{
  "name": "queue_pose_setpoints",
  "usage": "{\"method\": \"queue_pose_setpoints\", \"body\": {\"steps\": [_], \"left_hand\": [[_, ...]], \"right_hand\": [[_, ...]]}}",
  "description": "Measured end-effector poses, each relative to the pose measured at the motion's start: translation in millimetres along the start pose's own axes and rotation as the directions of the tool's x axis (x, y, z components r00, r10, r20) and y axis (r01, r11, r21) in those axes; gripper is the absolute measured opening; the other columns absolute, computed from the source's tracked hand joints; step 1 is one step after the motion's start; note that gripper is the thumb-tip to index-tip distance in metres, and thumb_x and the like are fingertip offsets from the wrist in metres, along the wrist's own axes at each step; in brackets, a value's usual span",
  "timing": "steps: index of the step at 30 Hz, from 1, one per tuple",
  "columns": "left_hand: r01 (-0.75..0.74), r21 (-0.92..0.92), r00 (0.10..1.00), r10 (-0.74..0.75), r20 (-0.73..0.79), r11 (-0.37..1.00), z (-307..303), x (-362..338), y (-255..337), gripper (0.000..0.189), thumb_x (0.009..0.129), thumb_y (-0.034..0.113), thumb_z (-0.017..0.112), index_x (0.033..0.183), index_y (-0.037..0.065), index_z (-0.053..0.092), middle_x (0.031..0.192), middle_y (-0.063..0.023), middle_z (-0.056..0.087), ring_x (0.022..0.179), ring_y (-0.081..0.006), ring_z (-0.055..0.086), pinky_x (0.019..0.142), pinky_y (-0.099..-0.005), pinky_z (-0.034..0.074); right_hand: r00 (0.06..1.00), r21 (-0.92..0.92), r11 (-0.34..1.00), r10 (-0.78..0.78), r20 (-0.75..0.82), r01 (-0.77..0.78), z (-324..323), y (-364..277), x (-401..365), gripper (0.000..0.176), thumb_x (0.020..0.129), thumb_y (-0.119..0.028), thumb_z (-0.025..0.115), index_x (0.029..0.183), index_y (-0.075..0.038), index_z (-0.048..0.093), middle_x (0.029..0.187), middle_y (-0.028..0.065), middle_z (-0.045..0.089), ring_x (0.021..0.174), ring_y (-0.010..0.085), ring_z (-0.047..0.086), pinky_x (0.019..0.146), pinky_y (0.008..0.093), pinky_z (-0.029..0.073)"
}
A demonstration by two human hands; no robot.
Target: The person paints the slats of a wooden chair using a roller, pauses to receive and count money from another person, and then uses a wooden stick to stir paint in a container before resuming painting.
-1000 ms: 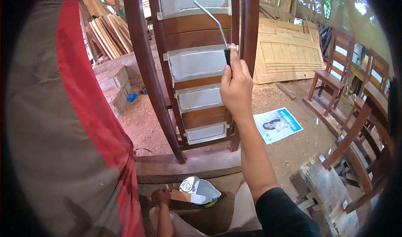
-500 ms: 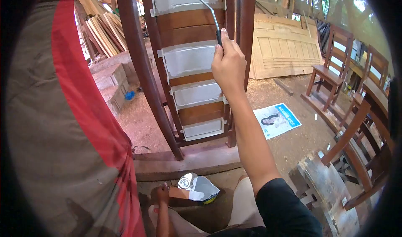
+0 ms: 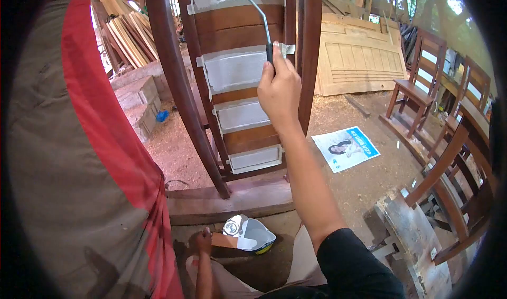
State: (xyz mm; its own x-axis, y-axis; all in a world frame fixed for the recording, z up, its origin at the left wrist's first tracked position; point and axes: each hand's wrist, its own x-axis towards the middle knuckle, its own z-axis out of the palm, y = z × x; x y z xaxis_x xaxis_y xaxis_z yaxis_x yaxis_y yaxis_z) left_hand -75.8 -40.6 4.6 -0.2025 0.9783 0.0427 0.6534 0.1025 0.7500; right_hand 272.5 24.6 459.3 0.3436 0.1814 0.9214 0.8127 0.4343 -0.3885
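— Gripping what, up there?
— My right hand (image 3: 279,90) is clamped on the black-handled bent grey metal roller rod (image 3: 257,9), against the grey-painted taped slat (image 3: 235,69) of the brown wooden chair frame (image 3: 174,87).
— And lower down?
— My left hand (image 3: 203,242) pinches a brown flat strip (image 3: 224,241) touching the grey-smeared paint tin (image 3: 256,235).

Poster (image 3: 346,149), on the floor by the right edge: white lettering on a blue band, too small and blurred to read.
Other text: none can be read anywhere.
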Motion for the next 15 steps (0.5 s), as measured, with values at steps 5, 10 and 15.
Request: {"method": "queue_pose_setpoints", "body": {"steps": [5,10,15], "left_hand": [[-0.039,0.049,0.999,0.039,0.007,0.998,0,2,-1,0.059,0.096,0.05,0.053,0.073,-0.003,0.064,0.063,-0.0193,0.061,0.06,-0.0299,0.06,0.06,-0.0463,0.044],[-0.123,0.023,0.989,0.124,-0.077,0.992,4,2,-8,0.054,0.097,0.043,0.055,0.073,-0.004,0.062,0.062,-0.0203,0.06,0.058,-0.0257,0.059,0.059,-0.0441,0.044],[-0.063,-0.015,0.998,0.063,-0.01,0.998,0,-2,-2,0.068,0.094,0.063,0.049,0.089,-0.001,0.071,0.083,-0.0249,0.067,0.08,-0.041,0.066,0.073,-0.048,0.047]], "right_hand": [[0.998,0.07,0.996,0.054,-0.017,-0.053,-1,-8,18,0.041,0.092,-0.008,0.054,0.131,0.005,0.057,0.111,0.0286,0.065,0.101,0.0426,0.065,0.088,0.0457,0.051],[0.999,0.022,0.999,0.035,0.019,-0.036,0,8,-11,0.044,0.092,-0.006,0.055,0.135,0.004,0.054,0.098,0.0253,0.063,0.085,0.0418,0.065,0.074,0.0475,0.052],[0.997,0.026,0.997,0.069,0.035,-0.07,0,12,-30,0.044,0.092,-0.007,0.055,0.135,0.003,0.054,0.095,0.024,0.062,0.083,0.0408,0.064,0.072,0.0471,0.052]]}}
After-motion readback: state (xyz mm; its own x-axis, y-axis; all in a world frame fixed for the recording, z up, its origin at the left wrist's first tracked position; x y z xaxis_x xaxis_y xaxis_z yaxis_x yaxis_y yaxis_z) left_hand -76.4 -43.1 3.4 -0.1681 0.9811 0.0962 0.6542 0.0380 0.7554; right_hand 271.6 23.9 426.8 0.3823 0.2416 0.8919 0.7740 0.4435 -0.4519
